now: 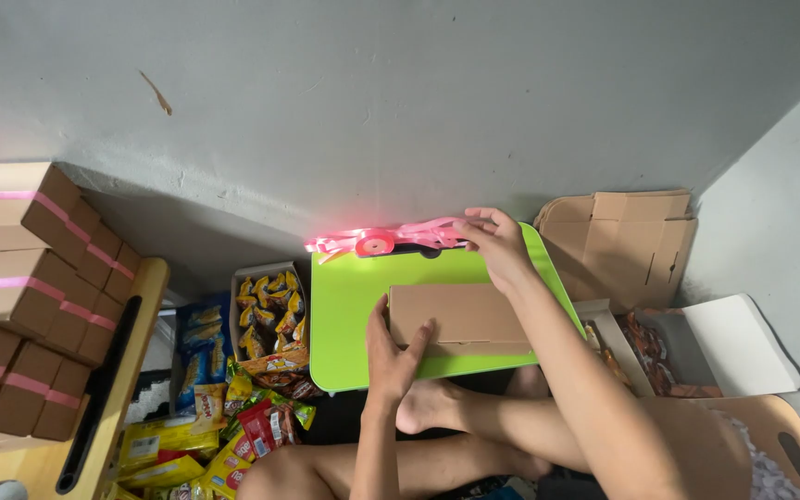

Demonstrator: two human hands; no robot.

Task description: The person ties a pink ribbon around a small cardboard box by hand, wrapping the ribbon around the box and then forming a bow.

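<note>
Here the left hand [393,350] lies flat, fingers spread, pinning the closed brown cardboard box [456,317] on the lime-green tabletop [349,306]. The right hand [497,243] pinches the loose pink ribbon [423,231] beside its spool [375,243]. It looks like the tying step, which calls for slack drawn across the lid. Ribboned boxes [25,287], snack packets [266,319] and flat cartons [627,236] crowd around.
</note>
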